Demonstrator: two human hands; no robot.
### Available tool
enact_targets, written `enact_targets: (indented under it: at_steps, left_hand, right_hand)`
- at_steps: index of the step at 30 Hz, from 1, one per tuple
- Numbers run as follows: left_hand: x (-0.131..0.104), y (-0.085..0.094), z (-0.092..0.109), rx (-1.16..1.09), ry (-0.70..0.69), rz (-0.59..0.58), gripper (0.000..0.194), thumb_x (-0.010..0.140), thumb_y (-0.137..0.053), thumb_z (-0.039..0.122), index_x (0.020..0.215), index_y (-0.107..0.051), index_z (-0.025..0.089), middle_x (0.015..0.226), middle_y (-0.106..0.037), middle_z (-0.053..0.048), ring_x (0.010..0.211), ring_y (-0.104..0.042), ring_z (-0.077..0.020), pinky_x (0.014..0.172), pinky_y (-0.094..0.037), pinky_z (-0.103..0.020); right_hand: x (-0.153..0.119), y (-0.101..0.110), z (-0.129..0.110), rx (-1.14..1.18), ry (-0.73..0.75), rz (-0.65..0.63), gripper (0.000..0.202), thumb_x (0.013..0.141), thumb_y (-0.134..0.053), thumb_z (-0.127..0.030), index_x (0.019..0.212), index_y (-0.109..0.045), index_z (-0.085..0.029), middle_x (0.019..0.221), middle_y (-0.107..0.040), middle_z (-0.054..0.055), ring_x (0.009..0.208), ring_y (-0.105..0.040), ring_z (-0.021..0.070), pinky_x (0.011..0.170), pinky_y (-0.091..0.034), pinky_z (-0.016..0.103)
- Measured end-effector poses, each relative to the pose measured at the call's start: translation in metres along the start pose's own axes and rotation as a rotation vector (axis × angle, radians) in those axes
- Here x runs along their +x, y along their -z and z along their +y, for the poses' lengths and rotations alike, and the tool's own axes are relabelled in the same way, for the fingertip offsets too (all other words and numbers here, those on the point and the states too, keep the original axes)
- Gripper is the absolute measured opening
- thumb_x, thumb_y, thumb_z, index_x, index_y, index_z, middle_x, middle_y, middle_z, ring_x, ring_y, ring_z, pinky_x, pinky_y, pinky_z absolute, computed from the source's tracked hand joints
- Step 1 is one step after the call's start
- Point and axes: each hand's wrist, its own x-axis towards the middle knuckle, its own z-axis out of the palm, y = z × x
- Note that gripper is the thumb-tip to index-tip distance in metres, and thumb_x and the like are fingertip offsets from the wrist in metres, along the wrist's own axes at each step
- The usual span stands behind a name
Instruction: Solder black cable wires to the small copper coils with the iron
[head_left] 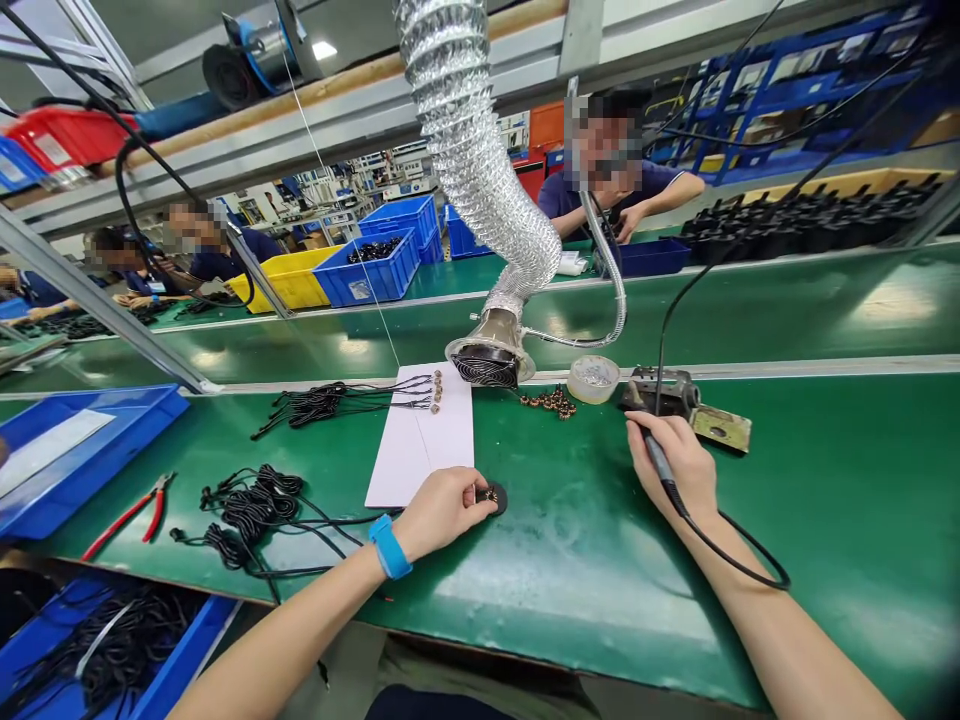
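Observation:
My left hand (pixel 448 512), with a blue band (pixel 391 547) at its wrist, pinches a small copper-and-black round part (pixel 491 494) on a flat black disc (pixel 502 500). My right hand (pixel 681 462) is closed around a soldering iron (pixel 658 457). The iron's tip is hidden by the stand area, beside a dark metal holder (pixel 664 392) with a yellowish plate (pixel 721 428). Several similar small copper parts (pixel 553 401) lie between the hands, near a round translucent tub (pixel 594 379). Left of my left hand is a white sheet (pixel 409 455) bearing cable ends and a row of small parts (pixel 436 392).
A silver duct (pixel 487 150) ends in a fan hood (pixel 489 350) over the green bench (pixel 570 580). Black cable bundles (pixel 259 505), red-handled pliers (pixel 135 515) and a blue tray (pixel 82 450) lie left. A cable-filled blue bin (pixel 202 650) sits below. People work opposite.

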Motion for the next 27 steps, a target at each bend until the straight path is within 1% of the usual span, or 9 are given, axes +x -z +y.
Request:
enact_targets:
  at_steps: [3, 6, 9, 14, 17, 21, 24, 27]
  left_hand:
    - [-0.003, 0.002, 0.002, -0.026, 0.03, 0.025, 0.023, 0.088, -0.063, 0.038, 0.083, -0.069, 0.016, 0.07, -0.064, -0.001, 0.064, -0.054, -0.0141, 0.062, -0.036, -0.024]
    - [-0.004, 0.003, 0.003, -0.036, 0.06, 0.014, 0.025, 0.091, -0.058, 0.035, 0.081, -0.07, 0.016, 0.073, -0.069, -0.002, 0.065, -0.055, -0.0146, 0.062, -0.037, -0.024]
    - [-0.003, 0.004, 0.005, -0.029, 0.071, 0.003, 0.027, 0.092, -0.053, 0.034, 0.083, -0.072, 0.017, 0.074, -0.07, -0.003, 0.064, -0.055, -0.0151, 0.062, -0.037, -0.024]
    - [-0.003, 0.008, 0.006, 0.018, 0.051, -0.017, 0.031, 0.094, -0.047, 0.031, 0.078, -0.069, 0.017, 0.069, -0.067, -0.003, 0.063, -0.054, -0.0155, 0.061, -0.035, -0.025]
    - [-0.003, 0.008, 0.005, 0.057, 0.044, -0.005, 0.028, 0.094, -0.048, 0.031, 0.079, -0.068, 0.018, 0.072, -0.068, -0.003, 0.065, -0.055, -0.016, 0.063, -0.035, -0.025]
    - [-0.002, 0.005, 0.002, 0.099, 0.049, 0.005, 0.024, 0.092, -0.049, 0.03, 0.077, -0.064, 0.018, 0.07, -0.064, -0.003, 0.061, -0.051, -0.0148, 0.061, -0.033, -0.025]
    - [0.0, 0.001, -0.001, 0.053, 0.079, -0.006, 0.024, 0.092, -0.047, 0.031, 0.076, -0.061, 0.018, 0.065, -0.06, -0.001, 0.058, -0.048, -0.0137, 0.059, -0.031, -0.025]
    - [0.002, -0.004, -0.005, -0.013, 0.114, 0.018, 0.027, 0.092, -0.045, 0.033, 0.073, -0.057, 0.018, 0.062, -0.054, 0.001, 0.057, -0.044, -0.0128, 0.058, -0.03, -0.025]
  right_hand:
    - [0.0, 0.0, 0.0, -0.005, 0.016, -0.001, 0.022, 0.096, -0.058, -0.032, 0.112, -0.07, -0.023, 0.094, -0.067, 0.005, 0.077, -0.066, 0.0137, 0.071, -0.048, 0.023]
    - [0.001, 0.0, 0.0, 0.002, 0.038, 0.001, 0.021, 0.096, -0.057, -0.031, 0.11, -0.07, -0.023, 0.094, -0.067, 0.004, 0.076, -0.066, 0.014, 0.07, -0.048, 0.022]
    - [0.001, 0.001, 0.0, 0.013, 0.042, -0.005, 0.021, 0.096, -0.057, -0.031, 0.111, -0.069, -0.023, 0.094, -0.066, 0.004, 0.075, -0.066, 0.0142, 0.07, -0.048, 0.023]
    - [0.002, 0.004, -0.001, 0.024, 0.035, -0.016, 0.022, 0.097, -0.055, -0.031, 0.112, -0.069, -0.022, 0.093, -0.066, 0.004, 0.074, -0.066, 0.0143, 0.07, -0.048, 0.023]
    - [0.002, 0.005, -0.002, 0.016, 0.023, -0.018, 0.022, 0.097, -0.055, -0.031, 0.111, -0.069, -0.023, 0.094, -0.066, 0.004, 0.075, -0.067, 0.0142, 0.07, -0.048, 0.022]
    - [0.003, 0.004, -0.002, 0.014, 0.011, -0.027, 0.022, 0.096, -0.056, -0.032, 0.111, -0.069, -0.023, 0.094, -0.066, 0.004, 0.075, -0.066, 0.0138, 0.069, -0.048, 0.022]
    - [0.003, 0.004, -0.003, 0.032, 0.019, -0.021, 0.022, 0.096, -0.055, -0.033, 0.111, -0.069, -0.023, 0.095, -0.067, 0.005, 0.075, -0.065, 0.0137, 0.069, -0.048, 0.023]
    - [0.003, 0.005, -0.004, 0.045, 0.023, -0.014, 0.024, 0.097, -0.054, -0.034, 0.11, -0.07, -0.023, 0.094, -0.067, 0.005, 0.074, -0.065, 0.0142, 0.069, -0.048, 0.024]
